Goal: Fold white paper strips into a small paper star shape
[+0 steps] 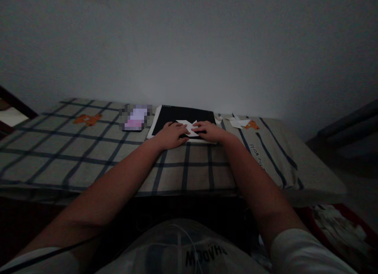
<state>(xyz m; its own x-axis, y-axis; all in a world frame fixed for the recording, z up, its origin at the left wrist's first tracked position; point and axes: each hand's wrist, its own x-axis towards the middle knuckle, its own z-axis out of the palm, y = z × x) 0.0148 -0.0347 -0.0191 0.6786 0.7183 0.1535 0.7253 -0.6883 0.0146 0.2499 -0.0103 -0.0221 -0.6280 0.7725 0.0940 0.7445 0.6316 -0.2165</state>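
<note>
A folded piece of white paper [191,126] with pointed upper corners lies on a black-covered notebook or folder [186,112]. My left hand [173,135] rests over the paper's left side, fingers stretched out and lying flat. From the other side my right hand [208,131] touches the paper with its fingers spread. Both hands partly cover the paper, so its full shape is hidden. White page edges show along the notebook's left and lower sides.
A phone [136,118] with a lit, blurred screen lies left of the notebook. Folded white paper pieces [239,123] lie to its right. Beneath is a checked tablecloth [97,152] with orange figures, against a grey wall [189,49]. Dark red cloth [339,226] appears at lower right.
</note>
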